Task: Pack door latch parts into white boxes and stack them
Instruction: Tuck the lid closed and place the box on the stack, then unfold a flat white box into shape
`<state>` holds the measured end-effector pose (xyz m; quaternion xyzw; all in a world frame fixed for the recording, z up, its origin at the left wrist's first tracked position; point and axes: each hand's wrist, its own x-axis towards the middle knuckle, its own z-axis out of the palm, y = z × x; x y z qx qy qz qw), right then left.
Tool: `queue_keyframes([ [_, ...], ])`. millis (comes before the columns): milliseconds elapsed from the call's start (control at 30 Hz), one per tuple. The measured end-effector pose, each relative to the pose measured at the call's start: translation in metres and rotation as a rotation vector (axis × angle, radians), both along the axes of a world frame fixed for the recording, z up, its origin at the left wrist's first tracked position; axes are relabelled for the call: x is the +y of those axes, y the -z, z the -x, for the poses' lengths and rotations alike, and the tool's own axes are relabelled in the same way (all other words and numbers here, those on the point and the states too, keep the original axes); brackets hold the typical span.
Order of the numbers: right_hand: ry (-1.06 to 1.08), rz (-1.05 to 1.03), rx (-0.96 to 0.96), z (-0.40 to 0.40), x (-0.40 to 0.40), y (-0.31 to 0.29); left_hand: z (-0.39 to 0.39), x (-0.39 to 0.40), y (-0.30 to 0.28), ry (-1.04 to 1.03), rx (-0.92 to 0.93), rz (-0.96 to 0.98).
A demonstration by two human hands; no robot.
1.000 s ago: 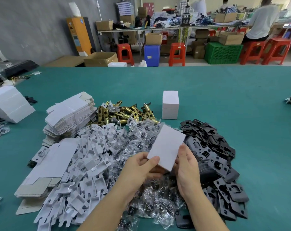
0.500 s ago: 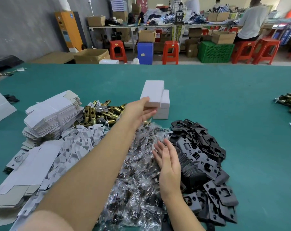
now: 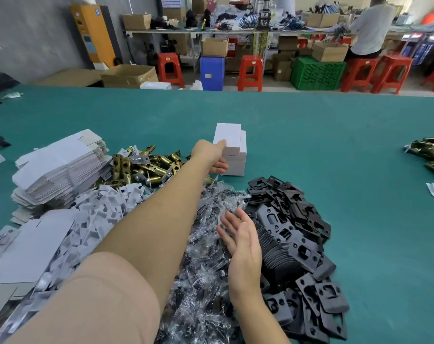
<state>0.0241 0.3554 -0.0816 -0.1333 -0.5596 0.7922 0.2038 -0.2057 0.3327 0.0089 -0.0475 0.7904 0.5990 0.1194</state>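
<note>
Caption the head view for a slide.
Left hand sets a white box on the stack; right hand open.

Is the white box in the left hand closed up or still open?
Closed. The white box that the left hand holds at the stack of boxes shows only flat, unbroken white faces, with no flap standing up.

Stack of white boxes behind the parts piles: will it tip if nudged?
Probably, somewhat. The white box stack is taller than wide, and its top box sits offset left, not flush. The left hand grips that box, so it is likely steadied for now.
</note>
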Motion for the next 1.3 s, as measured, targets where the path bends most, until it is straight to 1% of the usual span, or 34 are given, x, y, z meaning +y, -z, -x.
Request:
queue_keyframes([
  [100,0.005,-0.007,-0.009,0.000,-0.001,0.000,-0.001,0.005,-0.001,0.030,0.013,0.015],
  [300,-0.005,-0.008,-0.010,0.002,-0.001,0.001,-0.004,0.021,-0.002,0.049,0.008,-0.013],
  [633,0.012,-0.040,-0.002,0.002,-0.002,0.001,-0.009,0.030,-0.007,0.025,0.006,0.002],
  [733,0.015,-0.064,0.001,0.003,-0.002,0.002,-0.018,0.024,-0.011,0.031,0.002,0.042],
  [800,0.012,-0.087,-0.006,0.003,-0.002,0.003,-0.029,0.013,-0.015,0.050,0.068,0.172],
  [933,0.007,-0.116,-0.008,0.003,-0.002,0.004,-0.070,-0.028,-0.024,0.213,0.404,0.610],
  [1000,0.001,-0.131,-0.004,0.003,-0.001,0.005,-0.099,-0.061,-0.024,0.303,0.487,0.788],
  [1100,-0.016,-0.157,-0.008,0.002,-0.001,0.004,-0.133,-0.128,-0.021,0.315,0.512,1.025],
  [1200,-0.057,-0.193,-0.033,0.002,0.000,0.002,-0.152,-0.199,-0.025,0.209,0.443,1.177],
  [1300,-0.080,-0.223,-0.053,0.002,0.000,0.002,-0.154,-0.256,-0.018,0.109,0.352,1.324],
])
